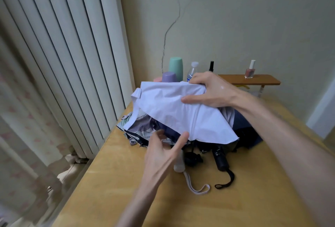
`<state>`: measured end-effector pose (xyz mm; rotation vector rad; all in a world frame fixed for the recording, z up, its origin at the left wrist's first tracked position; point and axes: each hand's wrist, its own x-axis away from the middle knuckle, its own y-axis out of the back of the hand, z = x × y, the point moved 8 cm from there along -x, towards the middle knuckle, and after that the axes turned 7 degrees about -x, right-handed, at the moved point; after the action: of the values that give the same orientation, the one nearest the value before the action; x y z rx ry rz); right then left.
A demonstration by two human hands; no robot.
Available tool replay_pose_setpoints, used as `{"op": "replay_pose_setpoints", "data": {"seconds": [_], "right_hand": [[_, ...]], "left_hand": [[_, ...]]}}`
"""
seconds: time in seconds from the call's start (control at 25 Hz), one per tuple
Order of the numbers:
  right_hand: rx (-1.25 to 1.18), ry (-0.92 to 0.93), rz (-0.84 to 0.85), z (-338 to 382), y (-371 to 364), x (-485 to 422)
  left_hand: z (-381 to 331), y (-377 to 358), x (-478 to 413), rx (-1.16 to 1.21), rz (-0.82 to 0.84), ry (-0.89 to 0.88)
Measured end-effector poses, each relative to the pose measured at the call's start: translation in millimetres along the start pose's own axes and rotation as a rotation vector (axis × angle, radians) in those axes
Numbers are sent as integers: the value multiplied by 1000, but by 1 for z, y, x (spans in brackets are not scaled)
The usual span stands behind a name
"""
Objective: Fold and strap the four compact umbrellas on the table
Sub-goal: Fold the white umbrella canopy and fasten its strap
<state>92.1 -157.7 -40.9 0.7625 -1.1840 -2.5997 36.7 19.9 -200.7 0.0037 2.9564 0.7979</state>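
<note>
Here right hand [212, 90] grips white umbrella [172, 110], half-hiding other umbrellas [143, 127]; left hand [159, 152] fingers spread

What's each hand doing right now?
Left hand: open, fingers straight, at the lower edge of the pale lilac umbrella.
Right hand: grips that umbrella near its top.

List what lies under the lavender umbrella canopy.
Showing under the lavender canopy: a floral umbrella, navy fabric and a black handle. How many umbrellas lie beneath is hidden.
</note>
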Motion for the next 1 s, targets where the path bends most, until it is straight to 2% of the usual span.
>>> {"op": "replay_pose_setpoints", "data": {"seconds": [0.12, 0.16, 0.36, 0.44, 0.52, 0.72, 0.8, 0.92, 1.0], "right_hand": [[-165, -34, 42, 10, 8, 4], [-208, -42, 40, 11, 9, 5], [-343, -8, -82, 3, 13, 6], [-364, -3, -90, 4, 14, 5], [-356, -6, -67, 6, 13, 2], [-281, -11, -64, 8, 8, -4], [-311, -20, -55, 7, 7, -5], [-303, -32, -49, 4, 10, -4], [-280, -30, -50, 2, 11, -2]], "left_hand": [[-24, -20, 2, 245, 211, 14], [-33, -22, 3, 279, 237, 25], [-36, -25, 4, 202, 276, 119], [-46, -33, 7, 344, 390, 26], [-55, -31, 8, 400, 417, -81], [-46, -25, 3, 397, 251, -90], [-40, -23, 4, 438, 198, -26], [-12, -6, 2, 414, -49, 138], [-12, 15, 6, 317, -261, 52]]}}
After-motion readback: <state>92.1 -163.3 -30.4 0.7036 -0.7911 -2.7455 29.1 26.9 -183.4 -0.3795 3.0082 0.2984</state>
